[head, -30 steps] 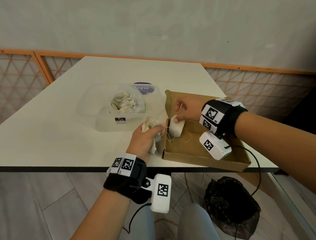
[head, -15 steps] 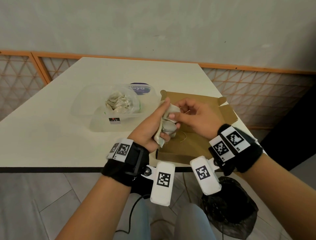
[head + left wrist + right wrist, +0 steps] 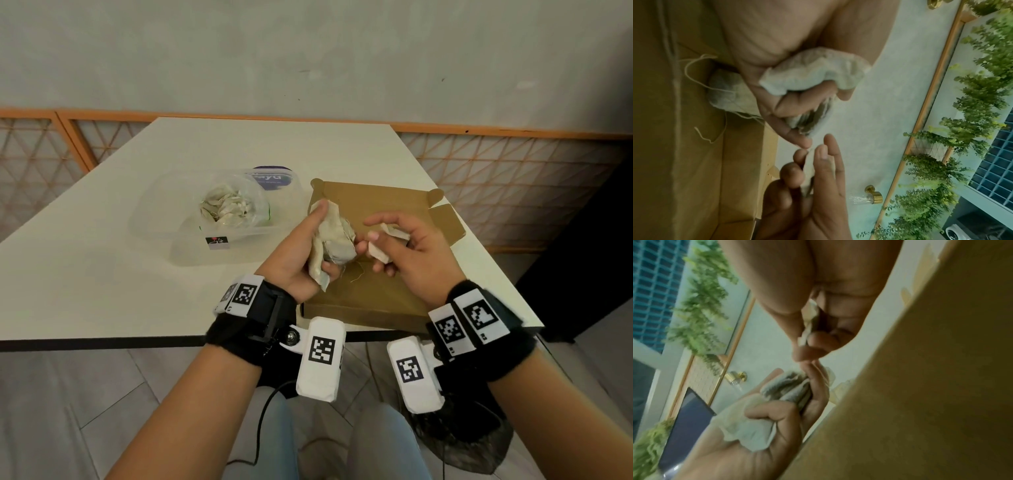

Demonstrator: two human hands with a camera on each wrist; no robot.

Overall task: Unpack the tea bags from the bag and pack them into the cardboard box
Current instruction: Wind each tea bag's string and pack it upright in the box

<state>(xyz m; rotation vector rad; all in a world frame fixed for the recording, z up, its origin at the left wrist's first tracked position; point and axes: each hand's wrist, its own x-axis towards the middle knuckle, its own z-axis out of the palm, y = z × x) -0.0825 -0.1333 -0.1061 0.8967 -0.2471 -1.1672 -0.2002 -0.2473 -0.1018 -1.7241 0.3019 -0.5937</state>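
We have the bunch of tea bags (image 3: 334,240) clenched in our left hand (image 3: 301,260), raised just above the open cardboard box (image 3: 383,298), and a single tea bag (image 3: 387,241) now sits pinched between the thumb and fingers of our right hand (image 3: 414,260). A second ago that right hand was down inside the box, pressing a bag onto its floor; half a second ago it had come back up to meet the bunch; now it has drawn a little away from the left hand with one bag peeled off, the two hands close but the bag clear of the bunch. We read this as the start of another placement: one bag separated and ready to go down. The left wrist view shows a tea bag already lying in the box (image 3: 727,95), its string trailing loose over the cardboard, so the box holds at least one and most of its floor is bare. The loose strings could snag as bags come apart. Further out on the bench (image 3: 102,274), to the left of the box, the clear plastic bag (image 3: 233,205) sits in a clear plastic container (image 3: 161,219) with many tea bags inside, so we judge the task to be far from done.
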